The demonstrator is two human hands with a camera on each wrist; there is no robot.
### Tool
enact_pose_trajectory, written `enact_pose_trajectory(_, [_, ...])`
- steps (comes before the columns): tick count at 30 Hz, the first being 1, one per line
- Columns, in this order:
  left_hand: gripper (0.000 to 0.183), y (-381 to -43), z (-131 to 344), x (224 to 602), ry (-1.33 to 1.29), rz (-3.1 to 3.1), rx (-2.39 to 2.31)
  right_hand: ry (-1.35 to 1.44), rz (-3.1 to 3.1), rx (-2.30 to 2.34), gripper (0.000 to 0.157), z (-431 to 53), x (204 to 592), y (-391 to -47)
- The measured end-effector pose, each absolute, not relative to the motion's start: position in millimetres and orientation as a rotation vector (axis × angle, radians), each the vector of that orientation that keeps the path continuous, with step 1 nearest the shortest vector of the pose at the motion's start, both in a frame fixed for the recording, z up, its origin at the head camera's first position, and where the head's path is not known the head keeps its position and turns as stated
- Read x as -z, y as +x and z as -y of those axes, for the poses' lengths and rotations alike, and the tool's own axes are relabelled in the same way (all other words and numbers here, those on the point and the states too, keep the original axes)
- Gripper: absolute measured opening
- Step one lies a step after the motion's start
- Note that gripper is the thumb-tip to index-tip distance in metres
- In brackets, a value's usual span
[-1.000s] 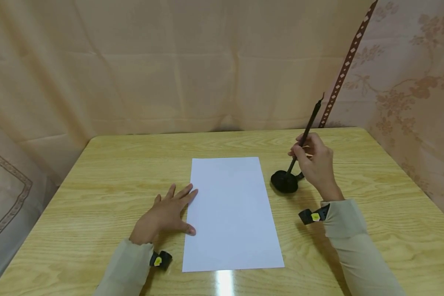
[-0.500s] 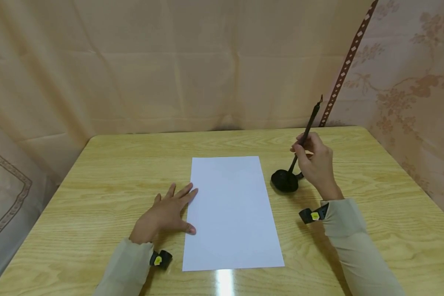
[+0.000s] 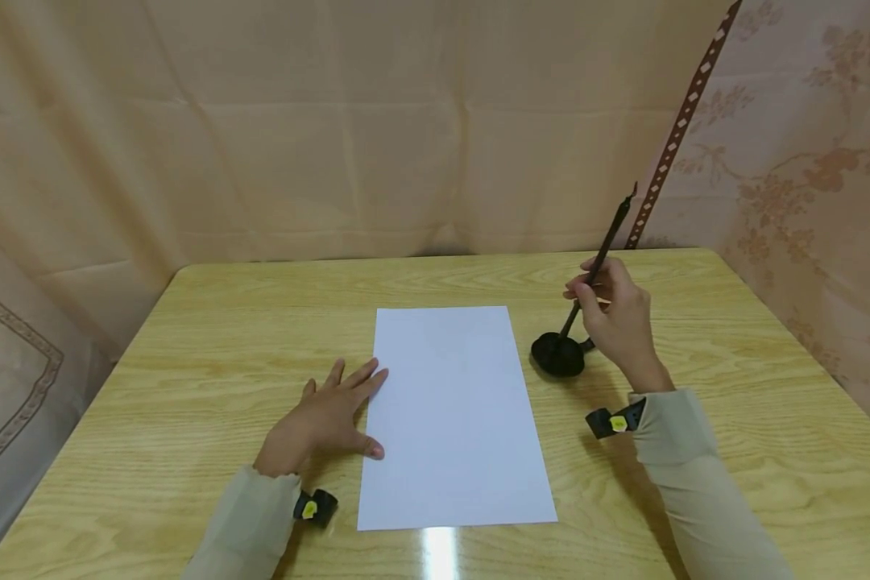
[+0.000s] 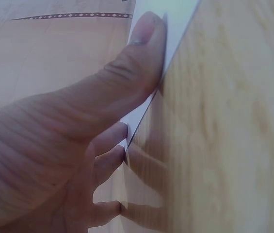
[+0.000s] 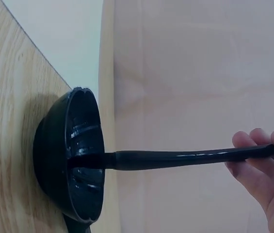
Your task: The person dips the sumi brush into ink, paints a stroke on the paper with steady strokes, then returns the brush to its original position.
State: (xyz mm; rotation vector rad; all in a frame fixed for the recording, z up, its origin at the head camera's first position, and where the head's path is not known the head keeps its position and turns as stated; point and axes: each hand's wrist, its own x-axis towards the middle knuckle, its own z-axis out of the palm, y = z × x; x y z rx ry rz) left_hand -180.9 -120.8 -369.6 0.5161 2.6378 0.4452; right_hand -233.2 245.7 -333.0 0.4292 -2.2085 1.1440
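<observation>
A plain beige curtain (image 3: 319, 145) hangs behind a wood-grained tabletop (image 3: 210, 346), with a flower-patterned cloth (image 3: 805, 169) on the right side. A sheet of white paper (image 3: 453, 419) lies flat near the middle. The left hand (image 3: 322, 423) rests with fingers spread wide, its thumb and nearest fingertips on the paper's left edge. To the right of the paper, just beside it, stands a small black bowl (image 3: 555, 365) with a short handle. The right hand (image 3: 619, 318) pinches a black brush (image 3: 611, 235) between thumb and fingers; the brush tilts, its lower end inside the bowl.
</observation>
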Motion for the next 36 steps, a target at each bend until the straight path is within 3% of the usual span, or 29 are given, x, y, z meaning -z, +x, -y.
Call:
enact_pose_trajectory(5, [0.108,-181.3,122.0,370.2,0.524,-2.636,-0.447,0.436,2.23,-1.126,0.032,-245.7,329.8,-232.0])
enact_pose_trajectory(20, [0.099,-180.0,121.2,368.7,0.541,-2.624,-0.452,0.421,2.283,-1.029,0.024,-250.4,328.3,-230.3])
enact_pose_trajectory(36, [0.099,-179.8,122.1,367.3,0.549,-2.613,-0.457,0.454,2.314,-0.99,0.026,-252.5,326.8,-230.4])
